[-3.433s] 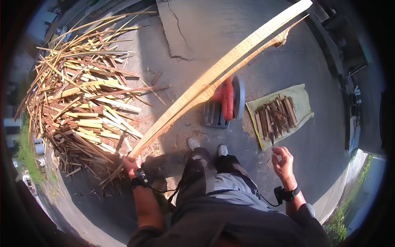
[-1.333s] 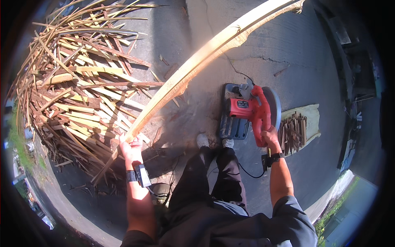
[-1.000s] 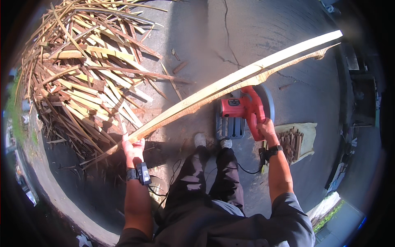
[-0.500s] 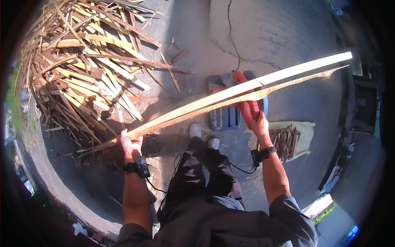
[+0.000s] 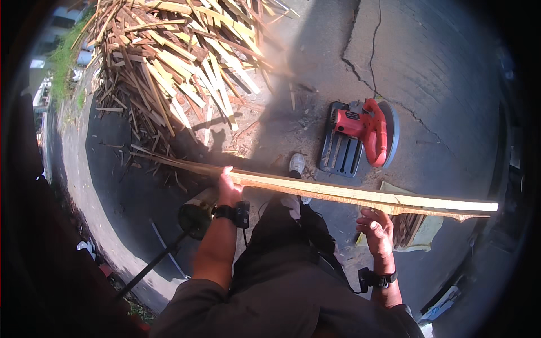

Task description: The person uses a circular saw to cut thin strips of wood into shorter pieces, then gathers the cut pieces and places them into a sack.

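Note:
Two long, thin wooden strips (image 5: pixel 315 189) lie side by side across my front, pale on top and rough along the lower edge. My left hand (image 5: pixel 229 190) is closed around them left of my body. Just under their right part is my right hand (image 5: pixel 376 232), its fingers loosely curled and apart with nothing held in them. Whether its fingertips touch the wood I cannot tell. Beyond the strips, a red chop saw (image 5: pixel 373 134) with a dark slotted base and a round guard stands on the ground.
A big heap of wooden offcuts (image 5: pixel 169 62) covers the far left. Short cut pieces (image 5: pixel 407 230) lie on a pale sack (image 5: pixel 433 234) at right, partly behind the strips. A round container (image 5: pixel 196 217) and a dark pole (image 5: pixel 152 263) are beside my left arm. Cracks run through the concrete (image 5: pixel 315 73).
My right hand has come off the saw's red handle and drawn back toward me. The strips have swung nearer, their right end lower. My left hand still grips them. The view has shifted.

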Tool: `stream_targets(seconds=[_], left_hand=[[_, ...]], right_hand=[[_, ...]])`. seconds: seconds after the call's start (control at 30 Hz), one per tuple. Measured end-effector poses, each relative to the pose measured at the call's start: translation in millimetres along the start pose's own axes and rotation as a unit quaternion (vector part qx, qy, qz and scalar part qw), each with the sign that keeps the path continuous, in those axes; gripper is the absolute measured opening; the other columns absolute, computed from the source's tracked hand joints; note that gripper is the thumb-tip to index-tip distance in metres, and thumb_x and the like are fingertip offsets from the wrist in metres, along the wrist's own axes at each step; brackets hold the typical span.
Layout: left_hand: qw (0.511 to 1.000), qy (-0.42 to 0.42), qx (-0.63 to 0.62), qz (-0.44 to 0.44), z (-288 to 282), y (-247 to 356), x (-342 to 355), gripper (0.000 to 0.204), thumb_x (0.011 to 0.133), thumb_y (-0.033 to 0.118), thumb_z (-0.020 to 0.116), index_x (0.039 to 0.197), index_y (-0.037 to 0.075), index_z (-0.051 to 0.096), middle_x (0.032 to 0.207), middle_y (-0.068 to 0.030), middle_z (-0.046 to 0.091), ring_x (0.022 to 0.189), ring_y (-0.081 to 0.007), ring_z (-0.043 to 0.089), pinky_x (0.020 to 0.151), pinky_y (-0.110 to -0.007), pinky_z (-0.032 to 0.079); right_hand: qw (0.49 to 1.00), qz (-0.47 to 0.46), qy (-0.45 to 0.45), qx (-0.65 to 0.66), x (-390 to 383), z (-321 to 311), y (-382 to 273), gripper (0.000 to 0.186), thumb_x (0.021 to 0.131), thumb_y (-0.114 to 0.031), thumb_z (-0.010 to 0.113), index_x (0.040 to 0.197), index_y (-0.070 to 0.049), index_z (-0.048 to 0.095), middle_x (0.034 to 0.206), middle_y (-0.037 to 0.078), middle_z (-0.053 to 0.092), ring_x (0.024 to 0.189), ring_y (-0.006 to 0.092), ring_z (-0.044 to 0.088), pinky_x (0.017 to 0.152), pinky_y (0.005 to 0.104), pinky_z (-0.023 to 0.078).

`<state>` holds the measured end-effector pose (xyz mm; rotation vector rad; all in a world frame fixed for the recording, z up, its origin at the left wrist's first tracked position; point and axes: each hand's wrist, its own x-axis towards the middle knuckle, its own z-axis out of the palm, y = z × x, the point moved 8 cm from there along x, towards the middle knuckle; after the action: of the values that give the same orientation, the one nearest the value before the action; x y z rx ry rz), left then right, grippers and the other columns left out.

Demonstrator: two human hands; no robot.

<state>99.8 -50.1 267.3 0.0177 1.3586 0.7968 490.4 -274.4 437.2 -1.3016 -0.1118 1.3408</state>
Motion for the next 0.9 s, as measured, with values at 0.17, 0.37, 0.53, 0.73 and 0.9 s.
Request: stream_targets(seconds=[0.17,0.37,0.53,0.73,0.9], left_hand=[[0.994,-0.022,0.017,0.101,20,-47,-28,0.027,0.079,0.028,0.056,0.093,0.005,0.053,0.085,-0.0081,0.055,0.08,-0.0227,0.054,0.073,-0.038,0.044],[0.988,0.001,0.053,0.142,-1,-80,-56,0.021,0.078,0.024,0.058,0.086,0.005,0.055,0.075,-0.0053,0.052,0.069,-0.0181,0.052,0.062,-0.033,0.044],[0.976,0.026,0.141,0.161,-28,-92,-53,0.018,0.077,0.021,0.059,0.081,0.004,0.057,0.069,-0.0034,0.05,0.06,-0.0149,0.05,0.055,-0.031,0.043],[0.979,-0.03,0.032,0.2,-113,-62,-2,0.019,0.078,0.018,0.059,0.088,0.005,0.051,0.074,-0.0057,0.054,0.07,-0.0188,0.054,0.064,-0.033,0.047],[0.956,-0.052,0.2,0.21,-148,-46,30,0.009,0.079,0.012,0.054,0.081,0.004,0.051,0.074,-0.0082,0.054,0.073,-0.0207,0.055,0.071,-0.034,0.047]], right_hand=[[0.99,-0.089,0.014,0.113,-43,-26,-18,0.073,0.08,-0.041,0.063,0.136,-0.008,0.029,0.12,0.012,0.051,0.099,0.0259,0.057,0.067,0.0366,0.052],[0.99,-0.063,-0.015,0.128,-51,-46,-11,0.056,0.081,-0.046,0.059,0.124,-0.012,0.046,0.12,0.009,0.054,0.108,0.022,0.052,0.084,0.0343,0.046],[0.988,-0.052,0.045,0.138,-56,-83,9,0.055,0.083,-0.048,0.055,0.121,-0.009,0.048,0.114,0.008,0.055,0.105,0.022,0.052,0.085,0.0347,0.044],[0.98,-0.044,0.126,0.146,-104,-94,48,0.054,0.082,-0.041,0.055,0.119,-0.002,0.049,0.112,0.012,0.057,0.103,0.0235,0.053,0.087,0.0351,0.044],[0.962,-0.024,0.219,0.162,-124,-148,91,0.046,0.081,-0.041,0.057,0.11,-0.006,0.055,0.1,0.006,0.06,0.095,0.0191,0.056,0.082,0.0318,0.046]])
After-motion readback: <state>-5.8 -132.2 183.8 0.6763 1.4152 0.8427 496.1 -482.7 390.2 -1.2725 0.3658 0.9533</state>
